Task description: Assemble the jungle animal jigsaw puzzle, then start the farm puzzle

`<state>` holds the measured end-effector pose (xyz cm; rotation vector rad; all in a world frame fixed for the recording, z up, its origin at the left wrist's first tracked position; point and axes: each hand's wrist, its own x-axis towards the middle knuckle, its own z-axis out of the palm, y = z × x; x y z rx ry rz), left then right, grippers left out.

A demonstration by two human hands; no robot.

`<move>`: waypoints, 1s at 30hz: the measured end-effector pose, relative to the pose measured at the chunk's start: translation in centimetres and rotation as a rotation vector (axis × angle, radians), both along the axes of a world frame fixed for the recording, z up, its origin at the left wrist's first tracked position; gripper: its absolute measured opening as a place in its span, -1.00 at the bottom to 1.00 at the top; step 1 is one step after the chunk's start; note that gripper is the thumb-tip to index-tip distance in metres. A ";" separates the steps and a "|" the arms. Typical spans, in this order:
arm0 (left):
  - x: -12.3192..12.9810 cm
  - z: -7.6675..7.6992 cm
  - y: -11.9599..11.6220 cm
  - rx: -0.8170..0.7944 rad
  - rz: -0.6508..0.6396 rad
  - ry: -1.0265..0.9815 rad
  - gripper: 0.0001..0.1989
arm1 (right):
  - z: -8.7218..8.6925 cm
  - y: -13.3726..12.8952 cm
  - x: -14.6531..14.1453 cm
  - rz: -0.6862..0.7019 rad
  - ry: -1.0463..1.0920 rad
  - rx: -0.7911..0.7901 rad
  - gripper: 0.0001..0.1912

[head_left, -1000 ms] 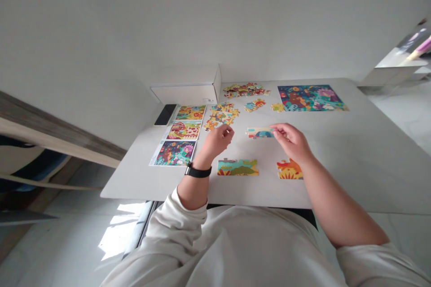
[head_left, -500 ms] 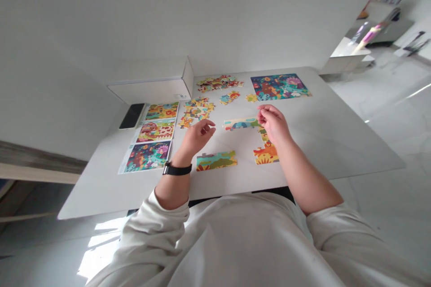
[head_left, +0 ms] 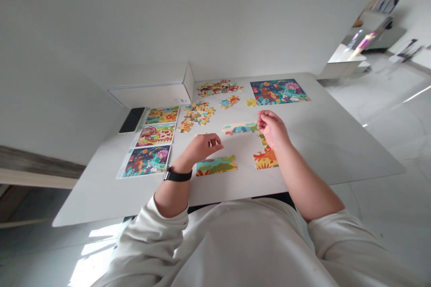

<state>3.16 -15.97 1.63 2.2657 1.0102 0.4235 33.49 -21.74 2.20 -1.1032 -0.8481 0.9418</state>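
Note:
My left hand (head_left: 204, 147), with a black watch (head_left: 178, 174) on its wrist, hovers just above a joined puzzle strip (head_left: 217, 166) showing green and blue. Its fingers curl toward the thumb; what they hold, if anything, is hidden. My right hand (head_left: 273, 129) is closed at the right end of an upper puzzle strip (head_left: 239, 128) with blue and cream parts. I cannot make out anything between its fingertips. Below it, partly covered by the hand and forearm, lies a joined orange puzzle section (head_left: 265, 158) with a lion.
Loose puzzle pieces (head_left: 198, 113) and a further pile (head_left: 219, 87) lie toward the wall. A dark, colourful picture (head_left: 279, 91) lies back right. At left are a sheet of three pictures (head_left: 147, 160), a phone (head_left: 132, 120) and a white box (head_left: 151, 94).
My left hand has moved right and toward me, from beside the loose pieces to above the lower strip. My right hand stays at the upper strip. The view has tilted slightly.

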 end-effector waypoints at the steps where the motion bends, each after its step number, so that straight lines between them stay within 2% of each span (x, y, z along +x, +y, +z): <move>1: 0.0 -0.2 -0.1 -0.017 -0.026 0.034 -0.73 | 0.0 0.0 0.0 0.002 0.009 0.003 -0.68; 6: 0.2 -0.8 -0.5 -0.059 -0.110 0.148 -0.81 | 0.0 0.0 0.3 0.024 0.060 -0.001 -0.66; 14: 0.4 0.0 -1.5 -0.105 -0.166 0.210 -0.91 | -0.1 -0.3 0.1 0.031 0.109 -0.008 -0.68; 20: 0.1 0.8 -0.5 -0.045 -0.161 0.173 -0.80 | -0.1 -0.2 0.5 0.060 0.050 -0.008 -0.70; 22: -0.6 1.2 0.5 0.004 -0.108 0.125 -0.77 | -0.1 -0.2 0.6 0.060 0.070 -0.020 -0.70; 25: -2.3 1.4 2.5 0.081 0.038 0.069 -0.77 | -0.2 -0.2 0.6 0.066 0.059 -0.038 -0.70; 30: -5.4 -0.2 5.0 0.282 0.351 -0.008 -0.78 | -0.8 -0.2 -0.1 0.102 -0.013 -0.056 -0.70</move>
